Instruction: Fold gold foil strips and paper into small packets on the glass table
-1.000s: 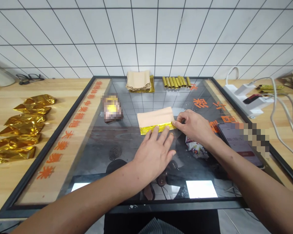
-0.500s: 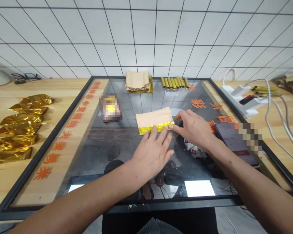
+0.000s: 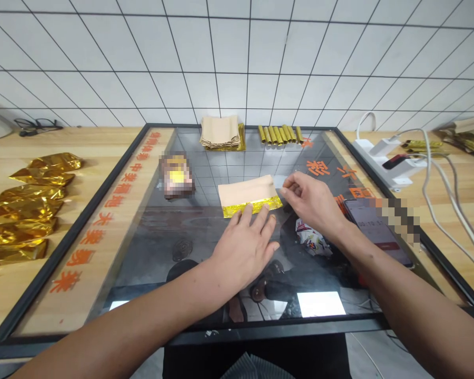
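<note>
A sheet of tan-backed gold foil paper [image 3: 247, 192] lies on the dark glass tabletop, with a strip of shiny gold folded over along its near edge. My left hand [image 3: 245, 242] rests palm down with its fingers spread, their tips on the gold strip. Just off the sheet's right end is my right hand [image 3: 310, 200], its thumb and fingers drawn together in a pinch. Whether anything small sits between those fingertips is hidden. Beyond the sheet are a stack of the same paper [image 3: 220, 132] and several rolled gold tubes [image 3: 280, 135].
Several gold foil pieces [image 3: 27, 202] lie on the wood at left. A blurred-out packet [image 3: 177, 175] stands left of the sheet. A crumpled wrapper [image 3: 313, 239] and a phone [image 3: 379, 231] lie at right, near a white power strip [image 3: 387, 163] with cables. Eyeglasses [image 3: 37, 126] sit back left.
My right hand has come off the sheet's right end, and its thumb has drawn in towards the fingers. My left hand stays on the gold strip. The view has shifted slightly.
</note>
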The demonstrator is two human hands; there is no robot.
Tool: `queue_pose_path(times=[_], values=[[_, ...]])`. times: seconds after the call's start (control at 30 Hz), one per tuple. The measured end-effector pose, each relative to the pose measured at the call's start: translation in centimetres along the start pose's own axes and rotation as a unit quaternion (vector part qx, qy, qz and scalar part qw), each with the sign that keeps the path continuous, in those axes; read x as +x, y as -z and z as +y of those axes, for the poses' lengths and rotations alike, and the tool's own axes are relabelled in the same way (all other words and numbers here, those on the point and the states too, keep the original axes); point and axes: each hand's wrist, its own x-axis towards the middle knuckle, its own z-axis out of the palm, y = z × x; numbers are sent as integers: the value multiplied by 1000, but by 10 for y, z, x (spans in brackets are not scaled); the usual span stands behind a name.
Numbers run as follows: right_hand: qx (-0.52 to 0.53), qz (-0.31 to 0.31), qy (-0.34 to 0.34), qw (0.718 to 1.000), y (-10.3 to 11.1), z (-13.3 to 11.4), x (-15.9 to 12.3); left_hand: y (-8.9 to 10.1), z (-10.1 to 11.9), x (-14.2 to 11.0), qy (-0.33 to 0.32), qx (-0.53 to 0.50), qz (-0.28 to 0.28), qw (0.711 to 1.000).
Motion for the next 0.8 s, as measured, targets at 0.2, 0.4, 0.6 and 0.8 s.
queue_pose_path(times=[0.2, 0.4, 0.6, 0.8], values=[[-73, -35, 129, 988, -14, -30, -19, 0, 1, 1, 0, 16, 5, 1000], [-225, -138, 129, 956, -9, -47, -28, 1, 2, 2, -4, 17, -2, 1000], [-252, -186, 105, 944, -4, -49, -28, -7, -5, -4, -12, -2, 16, 1000], [-237, -165, 150, 946, -8, -42, -31, -23, -35, -24, -67, -56, 42, 995]])
